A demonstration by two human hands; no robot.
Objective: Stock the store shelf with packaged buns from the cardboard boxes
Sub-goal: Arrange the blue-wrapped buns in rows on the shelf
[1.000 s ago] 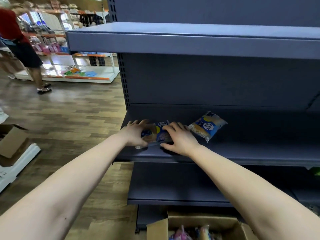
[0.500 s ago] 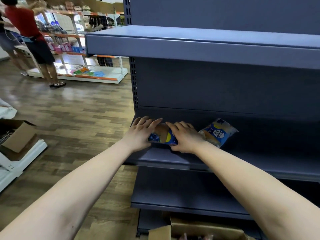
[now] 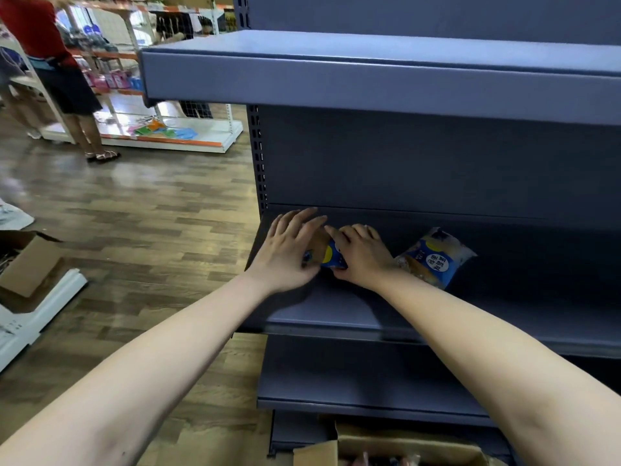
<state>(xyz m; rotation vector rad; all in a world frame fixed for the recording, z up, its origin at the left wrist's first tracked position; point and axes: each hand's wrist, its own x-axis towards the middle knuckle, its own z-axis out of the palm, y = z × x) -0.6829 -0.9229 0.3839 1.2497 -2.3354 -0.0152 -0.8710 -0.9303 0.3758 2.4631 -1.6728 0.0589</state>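
A blue and yellow bun pack (image 3: pixel 331 260) lies at the left end of the middle shelf (image 3: pixel 336 314), mostly hidden between my hands. My left hand (image 3: pixel 289 250) presses against its left side with fingers nearly straight. My right hand (image 3: pixel 361 255) curls over its right side, thumb at the pack's front edge. A second bun pack (image 3: pixel 433 260) lies tilted on the same shelf just right of my right wrist. An open cardboard box (image 3: pixel 403 449) sits on the floor below the shelves; its contents are barely visible.
The dark blue shelving unit has an upper shelf (image 3: pixel 369 79) overhanging my hands and a lower shelf (image 3: pixel 353 381). Another open cardboard box (image 3: pixel 30 267) sits at the left on a white base. A person (image 3: pixel 57 62) stands at a far display rack across the wooden floor.
Both hands have slid the bun pack deeper and leftward on the middle shelf. My view has shifted left, and the floor box has dropped to the bottom edge of the frame.
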